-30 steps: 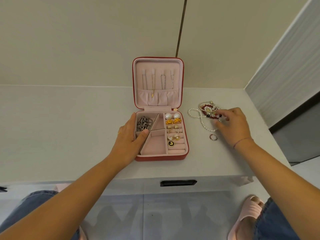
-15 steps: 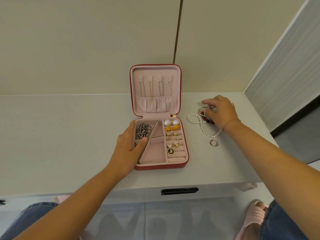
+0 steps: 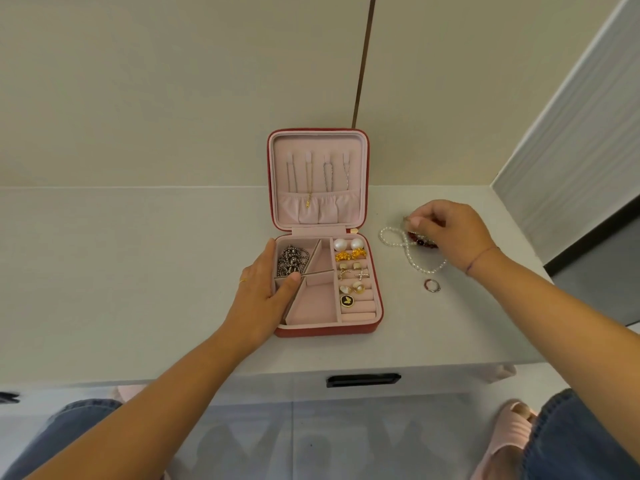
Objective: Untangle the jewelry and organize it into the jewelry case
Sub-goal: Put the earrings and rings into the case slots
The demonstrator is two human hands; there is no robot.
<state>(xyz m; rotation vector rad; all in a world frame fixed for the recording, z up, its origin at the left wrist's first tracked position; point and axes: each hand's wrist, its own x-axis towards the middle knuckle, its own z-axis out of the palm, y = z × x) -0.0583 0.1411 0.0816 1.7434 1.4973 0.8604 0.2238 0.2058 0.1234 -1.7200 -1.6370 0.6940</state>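
R hand [image 3: 453, 233] pinches tangle [image 3: 420, 242], center-right; L hand [image 3: 263, 289] flat, released, steadies case [image 3: 329, 330] holding chain [image 3: 291, 263], earrings [image 3: 346, 244]; 1 ring [image 3: 432, 285] beside.

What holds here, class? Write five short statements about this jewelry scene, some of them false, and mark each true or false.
1. The case stands with its lid open. True.
2. The left hand rests on the case's left side. True.
3. The pearl strand lies inside the case. False: it lies on the table, right of the case.
4. The right hand lies flat and empty. False: it pinches a tangle beside the pearl strand.
5. A ring lies on the table. True.
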